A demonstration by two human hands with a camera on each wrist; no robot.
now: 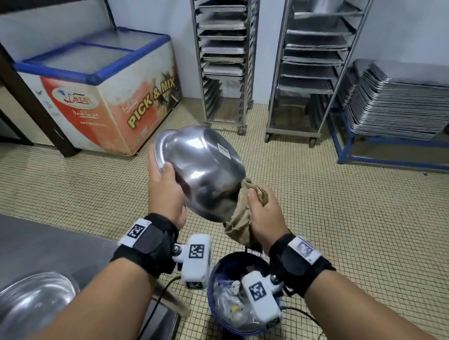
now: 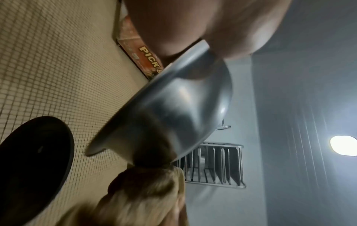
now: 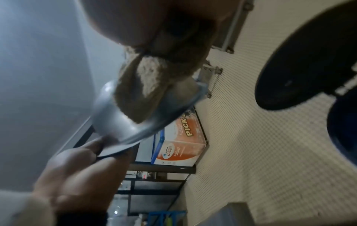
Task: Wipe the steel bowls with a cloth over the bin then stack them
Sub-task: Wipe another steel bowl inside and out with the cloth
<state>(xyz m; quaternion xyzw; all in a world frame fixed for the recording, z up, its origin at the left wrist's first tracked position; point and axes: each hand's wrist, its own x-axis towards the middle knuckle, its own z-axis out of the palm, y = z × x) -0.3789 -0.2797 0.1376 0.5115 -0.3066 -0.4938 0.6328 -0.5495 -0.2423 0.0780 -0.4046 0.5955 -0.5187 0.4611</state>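
Note:
A steel bowl [image 1: 203, 168] hangs tilted in the air, its outside facing me, above a blue bin [image 1: 217, 277]. My left hand [image 1: 165, 189] grips its rim [image 2: 146, 97] at the left, thumb on the outer wall. My right hand [image 1: 260, 209] holds a bunched tan cloth [image 1: 241, 220] against the bowl's lower right rim; the cloth [image 3: 146, 91] presses on the bowl [image 3: 114, 119] there. Another steel bowl [image 1: 32, 301] sits on the steel table [image 1: 42, 242] at the lower left.
The bin holds plastic rubbish [image 1: 228, 297]. A chest freezer [image 1: 106, 90] stands at the back left, two tray racks [image 1: 224, 58] at the back, and a stack of steel trays [image 1: 404, 105] on a blue frame at the right. Tiled floor [image 1: 360, 216] lies around.

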